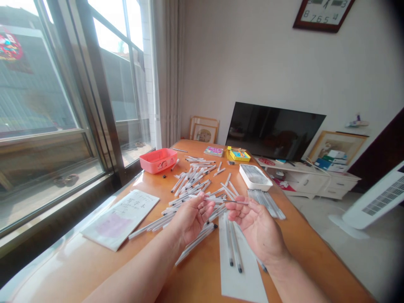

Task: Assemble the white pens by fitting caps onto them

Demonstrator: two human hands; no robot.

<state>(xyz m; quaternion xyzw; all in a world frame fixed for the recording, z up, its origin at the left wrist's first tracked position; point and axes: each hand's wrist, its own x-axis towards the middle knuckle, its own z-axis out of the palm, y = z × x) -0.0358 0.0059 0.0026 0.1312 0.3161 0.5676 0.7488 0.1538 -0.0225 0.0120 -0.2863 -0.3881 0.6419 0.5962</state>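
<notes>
Over the middle of the table, my left hand [197, 216] pinches a pale, translucent pen barrel [211, 199] between thumb and forefinger. My right hand [257, 223] pinches a thin dark pen refill [232, 201], level with the barrel. The two meet end to end between my hands; whether the refill is inside the barrel I cannot tell. Below my right hand, pens with black ends [233, 242] lie side by side on a white paper strip [227, 280]. Beyond my hands spreads a loose heap of white pen barrels [195, 179], some with black ends.
A red plastic basket [158, 162] stands at the far left, and a notebook [121, 219] lies nearer. At right are a white tray [261, 184] of thin grey sticks and a row of grey refills [267, 204]. A yellow box [240, 155] and colourful booklet [213, 151] sit at the far end.
</notes>
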